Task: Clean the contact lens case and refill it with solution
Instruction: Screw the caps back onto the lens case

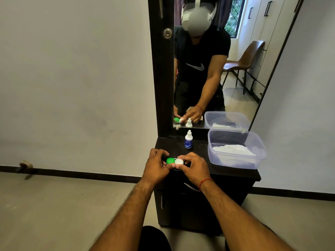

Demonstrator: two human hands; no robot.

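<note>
The contact lens case (175,161) has a green cap on its left well and a white cap on its right well. It is held just above the front of the black cabinet top (226,171). My left hand (156,167) grips the green-capped end with curled fingers. My right hand (194,168) pinches the white-capped end. Both caps sit on the case. A small white solution bottle (188,142) with a blue label stands upright behind the case, capped, a short way from my hands.
A clear plastic tub (235,151) with white tissue inside stands at the right of the cabinet top. A tall mirror (217,60) rises behind the cabinet. White walls flank it, and the floor lies to the left.
</note>
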